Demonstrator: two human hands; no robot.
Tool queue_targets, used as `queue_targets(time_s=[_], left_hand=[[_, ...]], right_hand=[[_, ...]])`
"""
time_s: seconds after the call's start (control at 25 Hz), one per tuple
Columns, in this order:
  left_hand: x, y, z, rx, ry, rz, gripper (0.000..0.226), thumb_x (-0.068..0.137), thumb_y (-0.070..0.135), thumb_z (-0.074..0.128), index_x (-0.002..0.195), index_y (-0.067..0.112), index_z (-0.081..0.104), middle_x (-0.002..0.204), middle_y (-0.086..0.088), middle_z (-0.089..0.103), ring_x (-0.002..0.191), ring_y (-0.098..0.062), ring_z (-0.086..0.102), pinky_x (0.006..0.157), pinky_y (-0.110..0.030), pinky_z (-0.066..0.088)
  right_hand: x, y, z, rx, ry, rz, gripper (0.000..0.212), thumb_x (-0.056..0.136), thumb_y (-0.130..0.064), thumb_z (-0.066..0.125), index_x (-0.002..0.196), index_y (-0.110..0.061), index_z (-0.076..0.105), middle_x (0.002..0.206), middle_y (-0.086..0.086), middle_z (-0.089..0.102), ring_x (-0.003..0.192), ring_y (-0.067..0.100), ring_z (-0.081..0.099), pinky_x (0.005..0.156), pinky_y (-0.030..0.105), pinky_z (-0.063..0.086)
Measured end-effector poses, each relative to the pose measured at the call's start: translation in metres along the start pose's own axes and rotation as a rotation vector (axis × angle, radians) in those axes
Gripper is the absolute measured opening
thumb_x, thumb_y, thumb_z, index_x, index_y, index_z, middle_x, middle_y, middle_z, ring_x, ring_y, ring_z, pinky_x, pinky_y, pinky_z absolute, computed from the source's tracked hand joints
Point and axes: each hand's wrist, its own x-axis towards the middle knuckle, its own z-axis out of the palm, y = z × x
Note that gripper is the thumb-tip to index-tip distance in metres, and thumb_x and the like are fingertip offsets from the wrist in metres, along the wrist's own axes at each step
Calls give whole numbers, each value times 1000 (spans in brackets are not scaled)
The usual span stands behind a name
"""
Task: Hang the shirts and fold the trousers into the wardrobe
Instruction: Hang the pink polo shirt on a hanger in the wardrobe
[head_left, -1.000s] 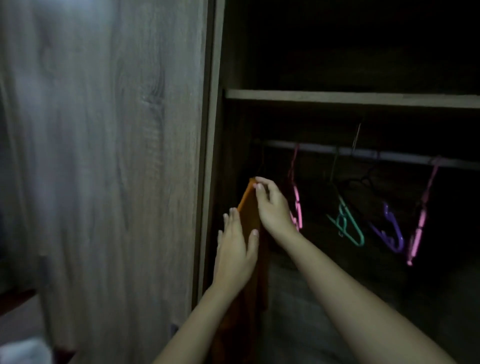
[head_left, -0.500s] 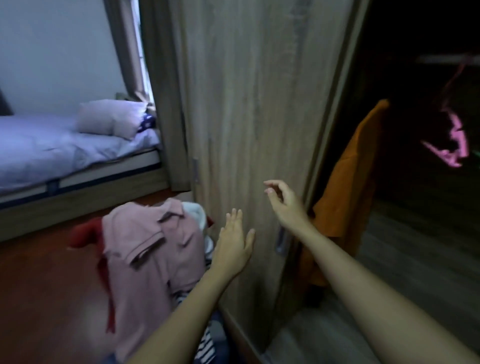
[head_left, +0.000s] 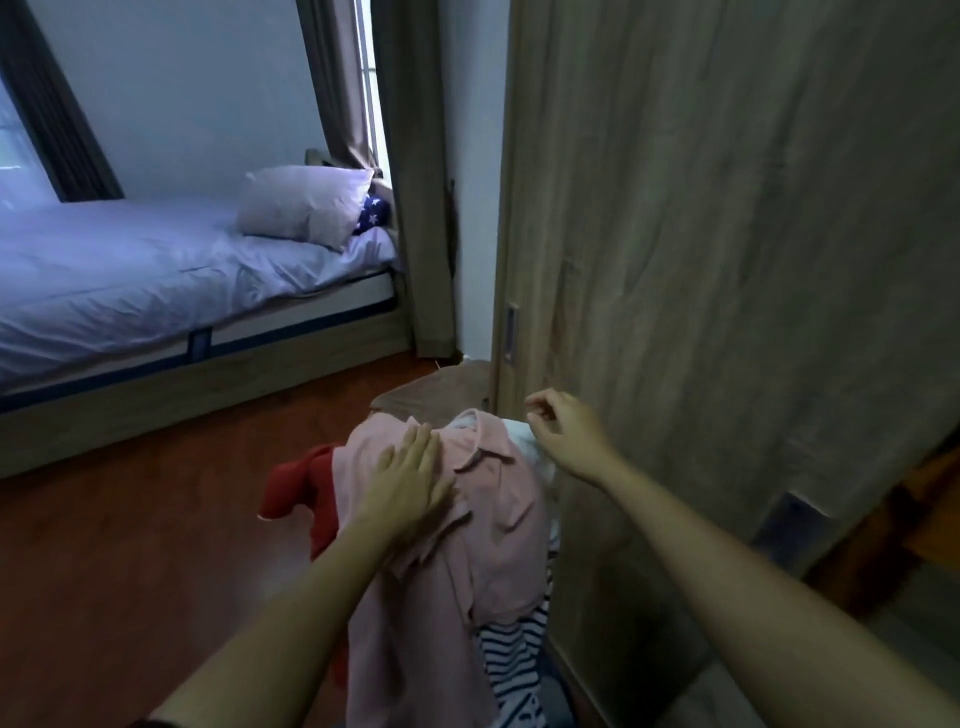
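A pink collared shirt (head_left: 483, 525) lies on top of a pile of clothes beside the wardrobe door. My left hand (head_left: 410, 483) rests flat on it, fingers apart, left of the collar. My right hand (head_left: 563, 434) hovers just above the pile's far right side, fingers loosely curled and holding nothing. Under the pink shirt I see a red garment (head_left: 298, 491), a white one (head_left: 530, 447) and a black-and-white striped one (head_left: 511, 660). An orange shirt (head_left: 930, 499) hangs inside the wardrobe at the right edge, mostly hidden.
The wooden wardrobe door (head_left: 727, 260) fills the right half, with a recessed handle (head_left: 510, 332). A bed (head_left: 156, 280) with a pillow (head_left: 306, 208) stands at the left, curtains (head_left: 415, 182) behind it. Red-brown wooden floor (head_left: 130, 545) lies between the bed and the pile.
My view swung left and down from the wardrobe's rail to the clothes pile. Both hands left the hung orange shirt; my left hand came down onto the pink shirt.
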Motion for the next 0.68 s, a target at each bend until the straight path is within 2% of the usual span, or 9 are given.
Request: queue_targets(time_s=[0.08, 0.16, 0.2, 0.32, 0.4, 0.48, 0.52, 0.6, 0.68], left_hand=[[11, -27, 9, 81, -32, 70, 79, 87, 59, 6, 147, 10, 23, 155, -4, 10, 144, -23, 21, 112, -45, 29], [17, -45, 23, 126, -50, 110, 67, 91, 53, 23, 136, 9, 46, 146, -5, 34, 130, -24, 46, 95, -47, 49], [18, -49, 28, 98, -44, 119, 62, 90, 49, 30, 133, 10, 50, 143, -6, 43, 126, -24, 51, 91, -47, 51], [21, -53, 38, 5, -26, 176, 60, 88, 45, 36, 136, 10, 42, 142, -9, 48, 129, -25, 47, 98, -47, 43], [20, -57, 43, 18, 26, 226, 61, 89, 45, 36, 138, 9, 39, 144, -9, 45, 132, -24, 44, 105, -42, 37], [19, -59, 42, 27, 0, 222, 60, 90, 46, 34, 137, 9, 41, 143, -8, 45, 131, -23, 45, 107, -41, 34], [17, -58, 38, 42, 13, 213, 61, 92, 47, 30, 137, 9, 42, 144, -8, 45, 131, -22, 44, 105, -43, 36], [14, -54, 30, -8, -5, 193, 70, 94, 57, 14, 143, 12, 34, 152, -3, 27, 140, -15, 28, 111, -40, 29], [13, -50, 16, -263, 67, 195, 81, 87, 67, 4, 148, 17, 24, 154, 4, 13, 142, -7, 9, 116, -29, 10]], right_hand=[[21, 0, 27, -16, -4, 77, 29, 89, -14, 56, 114, -1, 59, 114, 18, 62, 105, 29, 58, 83, 24, 39], [42, -1, 53, -58, -97, 166, 42, 85, -27, 58, 120, -4, 54, 122, 17, 57, 113, 29, 54, 86, 24, 38], [52, -3, 64, -88, -154, 202, 52, 82, -35, 60, 124, -6, 50, 127, 17, 53, 117, 29, 52, 91, 27, 39], [75, -11, 86, -201, -251, 300, 62, 76, -31, 68, 128, -6, 43, 129, 18, 52, 117, 33, 52, 94, 34, 43], [82, -17, 88, -281, -244, 309, 41, 77, -16, 64, 115, -8, 50, 121, 20, 58, 110, 34, 56, 84, 32, 44], [84, -27, 84, -351, -230, 286, 10, 81, -9, 55, 88, -15, 57, 115, 19, 63, 104, 33, 59, 76, 28, 42], [84, -29, 81, -384, -211, 271, 12, 84, -10, 51, 83, -16, 61, 113, 18, 65, 104, 33, 60, 77, 28, 42], [82, -33, 75, -445, -234, 273, 23, 87, -13, 50, 98, -10, 70, 116, 18, 65, 107, 33, 60, 87, 31, 46], [74, -45, 67, -460, -304, 268, 30, 87, -13, 52, 112, -9, 67, 121, 18, 63, 111, 33, 60, 91, 32, 47]])
